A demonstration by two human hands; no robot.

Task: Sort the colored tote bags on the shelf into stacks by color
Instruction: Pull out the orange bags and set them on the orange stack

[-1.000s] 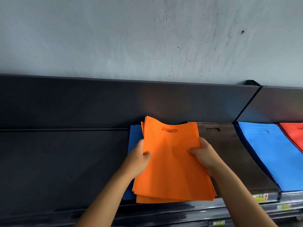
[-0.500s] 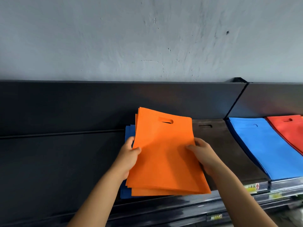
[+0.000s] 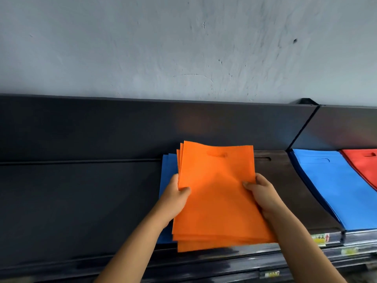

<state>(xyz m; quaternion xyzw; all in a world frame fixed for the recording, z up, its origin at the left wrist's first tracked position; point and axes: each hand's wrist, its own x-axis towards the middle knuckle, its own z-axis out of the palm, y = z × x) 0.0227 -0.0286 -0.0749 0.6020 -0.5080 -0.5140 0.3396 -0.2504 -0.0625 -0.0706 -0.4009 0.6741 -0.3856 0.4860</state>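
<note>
The orange bags (image 3: 216, 193) look like thin, soft cloth, dull and smooth. The brown bags (image 3: 285, 186) and light blue bags (image 3: 334, 190) look the same. The shelf (image 3: 81, 201) is dark, slightly shiny metal. The wall (image 3: 183, 48) is rough grey plaster.

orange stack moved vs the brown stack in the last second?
Yes, slightly. The orange bags shifted right relative to the brown stack, covering more of its left edge, and swung squarer to the shelf. Both hands grip them.
</note>
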